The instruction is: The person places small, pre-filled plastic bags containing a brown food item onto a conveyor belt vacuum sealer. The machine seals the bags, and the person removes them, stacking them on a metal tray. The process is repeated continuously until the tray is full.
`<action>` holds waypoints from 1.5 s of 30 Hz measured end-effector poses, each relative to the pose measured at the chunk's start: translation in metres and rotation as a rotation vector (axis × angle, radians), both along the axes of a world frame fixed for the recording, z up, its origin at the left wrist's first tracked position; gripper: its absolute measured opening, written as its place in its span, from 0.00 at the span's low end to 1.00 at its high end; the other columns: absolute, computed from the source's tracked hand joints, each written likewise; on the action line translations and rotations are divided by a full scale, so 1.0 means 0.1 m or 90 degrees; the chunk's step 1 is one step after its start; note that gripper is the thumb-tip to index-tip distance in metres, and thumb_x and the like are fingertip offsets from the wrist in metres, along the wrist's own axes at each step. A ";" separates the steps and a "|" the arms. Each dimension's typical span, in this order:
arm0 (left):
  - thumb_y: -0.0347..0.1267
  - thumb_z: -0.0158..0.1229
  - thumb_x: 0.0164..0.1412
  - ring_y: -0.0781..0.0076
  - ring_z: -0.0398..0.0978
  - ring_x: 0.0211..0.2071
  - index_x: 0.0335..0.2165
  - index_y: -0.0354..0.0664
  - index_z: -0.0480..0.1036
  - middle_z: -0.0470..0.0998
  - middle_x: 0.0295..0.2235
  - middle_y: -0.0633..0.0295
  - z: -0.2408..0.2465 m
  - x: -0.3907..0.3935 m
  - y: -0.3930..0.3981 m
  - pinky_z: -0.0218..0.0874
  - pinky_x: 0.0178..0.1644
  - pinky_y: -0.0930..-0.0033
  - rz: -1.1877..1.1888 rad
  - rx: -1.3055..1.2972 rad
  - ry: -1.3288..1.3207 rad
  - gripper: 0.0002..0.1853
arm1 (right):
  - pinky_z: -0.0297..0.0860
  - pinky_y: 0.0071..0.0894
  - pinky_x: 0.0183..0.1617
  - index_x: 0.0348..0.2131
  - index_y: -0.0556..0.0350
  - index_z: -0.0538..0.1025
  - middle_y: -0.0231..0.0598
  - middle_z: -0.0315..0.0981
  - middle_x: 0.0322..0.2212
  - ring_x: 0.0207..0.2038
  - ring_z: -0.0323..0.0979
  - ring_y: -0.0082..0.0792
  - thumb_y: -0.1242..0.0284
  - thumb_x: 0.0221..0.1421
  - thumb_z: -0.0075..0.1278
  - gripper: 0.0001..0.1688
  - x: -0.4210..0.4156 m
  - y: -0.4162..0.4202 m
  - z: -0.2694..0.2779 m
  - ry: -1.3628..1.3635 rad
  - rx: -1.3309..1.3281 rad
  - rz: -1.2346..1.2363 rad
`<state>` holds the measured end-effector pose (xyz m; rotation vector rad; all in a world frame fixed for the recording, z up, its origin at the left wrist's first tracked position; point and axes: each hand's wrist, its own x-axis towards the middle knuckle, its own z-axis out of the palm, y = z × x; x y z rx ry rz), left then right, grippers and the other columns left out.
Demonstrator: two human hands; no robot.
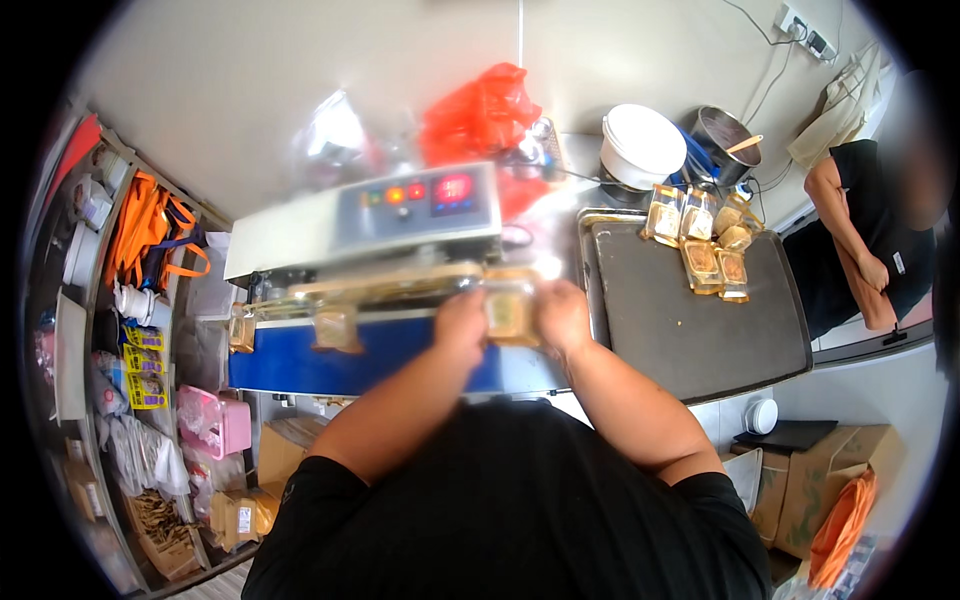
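Between my left hand (460,328) and my right hand (562,313), a clear bag with a gold-edged food pack (512,309) is gripped by its sides. Its top edge meets the right end of a continuous band sealer (360,225). Motion blur hides the exact finger positions. Farther left, a second bagged pack (335,328) hangs at the sealing band over the blue conveyor belt (390,360). A third bagged pack (241,328) is at the left end. The sealer's control panel (412,199) shows a lit red display and an orange light.
On a dark baking tray (660,337) at the right lie several bagged packs (701,256). Behind it stand a white bucket (643,146) and a metal pot (726,142). A red plastic bag (480,116) sits behind the sealer. Shelves (90,300) line the left; a person (862,240) stands right.
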<state>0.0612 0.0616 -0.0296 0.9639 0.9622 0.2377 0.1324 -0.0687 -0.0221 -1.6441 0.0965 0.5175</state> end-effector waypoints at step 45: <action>0.24 0.63 0.58 0.66 0.73 0.52 0.54 0.35 0.67 0.75 0.51 0.56 0.81 -0.28 -0.49 0.64 0.57 0.63 -0.685 0.296 -0.162 0.26 | 0.70 0.29 0.41 0.38 0.60 0.77 0.37 0.78 0.33 0.37 0.74 0.27 0.66 0.65 0.52 0.14 0.09 -1.17 0.91 -0.014 0.083 0.297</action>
